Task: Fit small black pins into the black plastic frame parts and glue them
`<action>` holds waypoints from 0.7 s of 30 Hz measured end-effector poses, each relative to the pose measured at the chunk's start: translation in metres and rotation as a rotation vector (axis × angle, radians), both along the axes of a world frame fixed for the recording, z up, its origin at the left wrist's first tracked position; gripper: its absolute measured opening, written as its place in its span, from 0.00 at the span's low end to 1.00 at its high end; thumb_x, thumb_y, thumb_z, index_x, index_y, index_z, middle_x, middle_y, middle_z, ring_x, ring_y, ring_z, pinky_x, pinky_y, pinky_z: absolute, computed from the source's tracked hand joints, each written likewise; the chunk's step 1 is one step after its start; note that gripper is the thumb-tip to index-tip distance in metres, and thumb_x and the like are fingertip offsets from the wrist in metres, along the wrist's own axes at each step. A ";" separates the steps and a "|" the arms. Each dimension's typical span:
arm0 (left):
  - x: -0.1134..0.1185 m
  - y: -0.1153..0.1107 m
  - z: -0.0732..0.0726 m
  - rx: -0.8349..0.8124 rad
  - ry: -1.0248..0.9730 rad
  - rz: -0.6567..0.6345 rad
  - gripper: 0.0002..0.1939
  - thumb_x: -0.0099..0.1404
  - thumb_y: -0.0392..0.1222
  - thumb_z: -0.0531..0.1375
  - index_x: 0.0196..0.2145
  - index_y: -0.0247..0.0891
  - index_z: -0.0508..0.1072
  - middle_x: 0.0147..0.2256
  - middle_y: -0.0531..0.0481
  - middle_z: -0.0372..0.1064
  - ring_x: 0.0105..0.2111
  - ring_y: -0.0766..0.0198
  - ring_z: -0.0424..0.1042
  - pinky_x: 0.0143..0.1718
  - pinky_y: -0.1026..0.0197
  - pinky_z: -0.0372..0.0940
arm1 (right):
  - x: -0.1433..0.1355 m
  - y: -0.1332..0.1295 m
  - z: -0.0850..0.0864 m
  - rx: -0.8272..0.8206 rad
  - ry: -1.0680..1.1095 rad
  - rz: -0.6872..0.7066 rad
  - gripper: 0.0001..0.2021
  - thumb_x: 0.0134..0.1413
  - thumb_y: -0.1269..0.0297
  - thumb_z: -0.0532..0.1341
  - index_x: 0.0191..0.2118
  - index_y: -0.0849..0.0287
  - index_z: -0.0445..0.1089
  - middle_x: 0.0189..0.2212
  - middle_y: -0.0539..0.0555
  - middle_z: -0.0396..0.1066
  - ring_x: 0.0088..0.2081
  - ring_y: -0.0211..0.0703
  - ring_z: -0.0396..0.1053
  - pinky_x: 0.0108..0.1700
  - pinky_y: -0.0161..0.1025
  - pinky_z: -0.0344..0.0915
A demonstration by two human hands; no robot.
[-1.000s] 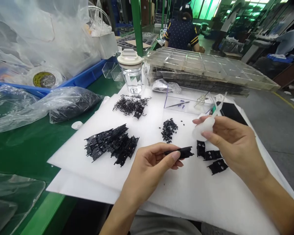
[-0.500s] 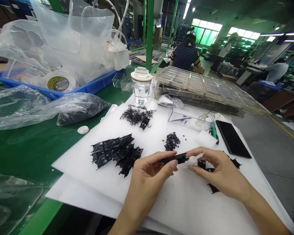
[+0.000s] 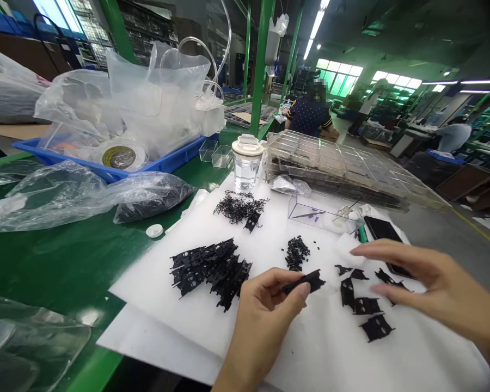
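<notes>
My left hand (image 3: 269, 305) pinches a flat black plastic part (image 3: 312, 280) with notched ends, held above the white foam sheet. To the right, my right hand (image 3: 424, 277) is open and slightly blurred, thumb and fingers apart. Beneath and beside it lie several similar black plates (image 3: 366, 306), loosely spread. A heap of such plates (image 3: 212, 267) sits left of my left hand. Just beyond the held part is a small pile of tiny black pieces (image 3: 297, 253). Farther back lies a tangle of thin black pieces (image 3: 239, 208) with one plate (image 3: 252, 222) at its edge.
A lidded jar of clear liquid (image 3: 246, 166) stands behind the piles. Stacked clear trays (image 3: 343, 158), a clear box (image 3: 318, 212) and a phone (image 3: 381, 228) lie right. Left are a blue tray (image 3: 167, 163) with plastic bags and a filled bag (image 3: 155, 196). A person (image 3: 309, 111) sits beyond.
My right hand has moved right, away from the held part, and its fingers have spread; a white bit was at its fingertips before. My left hand keeps the part. The camera view has shifted.
</notes>
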State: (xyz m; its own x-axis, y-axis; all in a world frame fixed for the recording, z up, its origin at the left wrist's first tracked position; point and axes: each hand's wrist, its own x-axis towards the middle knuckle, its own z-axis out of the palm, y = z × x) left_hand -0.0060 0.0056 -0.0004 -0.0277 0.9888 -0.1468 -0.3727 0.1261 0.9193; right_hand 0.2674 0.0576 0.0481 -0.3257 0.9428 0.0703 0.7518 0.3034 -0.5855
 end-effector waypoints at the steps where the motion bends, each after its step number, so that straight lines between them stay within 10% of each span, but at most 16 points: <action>1: 0.000 0.000 0.001 -0.004 0.009 0.008 0.07 0.57 0.44 0.72 0.31 0.39 0.83 0.25 0.51 0.74 0.26 0.67 0.69 0.29 0.66 0.66 | 0.009 0.007 0.007 0.036 0.003 -0.084 0.20 0.50 0.46 0.70 0.50 0.41 0.78 0.54 0.54 0.77 0.55 0.64 0.73 0.54 0.53 0.73; 7: -0.001 0.000 0.004 -0.019 0.050 0.012 0.07 0.57 0.44 0.72 0.31 0.39 0.83 0.22 0.52 0.72 0.25 0.67 0.68 0.28 0.65 0.65 | 0.024 0.066 0.027 0.055 -0.063 -0.482 0.18 0.49 0.45 0.69 0.40 0.51 0.83 0.40 0.60 0.82 0.45 0.64 0.78 0.41 0.50 0.72; 21: -0.003 0.003 0.004 -0.051 0.061 0.013 0.10 0.56 0.46 0.73 0.33 0.37 0.84 0.22 0.50 0.73 0.25 0.65 0.68 0.29 0.64 0.65 | -0.008 0.118 -0.010 0.211 0.109 -0.479 0.15 0.49 0.51 0.66 0.35 0.58 0.80 0.29 0.57 0.80 0.31 0.51 0.76 0.32 0.42 0.67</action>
State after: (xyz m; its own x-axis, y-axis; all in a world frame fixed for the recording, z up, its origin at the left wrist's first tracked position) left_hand -0.0090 0.0081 0.0037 -0.0507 0.9795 -0.1947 -0.3180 0.1690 0.9329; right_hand 0.2591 0.1753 0.0379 0.1572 0.9458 0.2842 0.7733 0.0611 -0.6311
